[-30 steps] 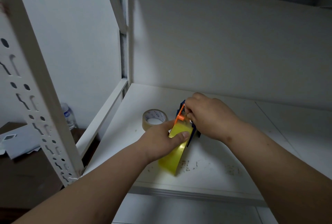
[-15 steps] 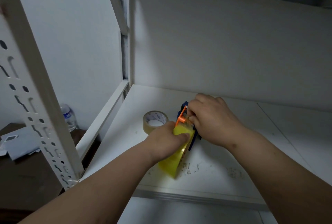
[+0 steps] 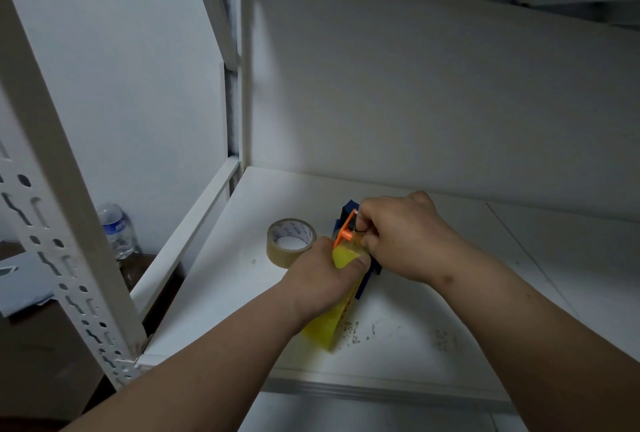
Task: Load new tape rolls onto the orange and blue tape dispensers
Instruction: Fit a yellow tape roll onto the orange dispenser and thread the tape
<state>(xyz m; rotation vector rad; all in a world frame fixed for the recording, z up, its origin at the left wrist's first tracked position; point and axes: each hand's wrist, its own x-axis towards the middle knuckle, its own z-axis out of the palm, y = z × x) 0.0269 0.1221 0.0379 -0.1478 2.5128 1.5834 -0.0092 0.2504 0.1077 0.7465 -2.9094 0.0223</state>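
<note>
A yellow tape roll (image 3: 325, 324) stands on edge on the white shelf (image 3: 415, 338), set in the orange and blue tape dispenser (image 3: 346, 229). My left hand (image 3: 322, 275) grips the top of the yellow roll, thumb across its face. My right hand (image 3: 401, 234) is curled around the dispenser's upper end, its fingers pinching at the orange part; most of the dispenser is hidden under both hands. A brown tape roll (image 3: 291, 241) lies flat on the shelf just left of my hands.
A perforated white upright (image 3: 69, 241) stands at the left front corner of the shelf. A water bottle (image 3: 116, 230) stands on a dark desk beyond the rack, beside a grey envelope (image 3: 20, 282). Scuff marks spot the shelf near its front edge.
Both hands have stayed on the roll and dispenser with only slight shifts. My right fingers have worked a little at the orange part. The brown roll has not moved.
</note>
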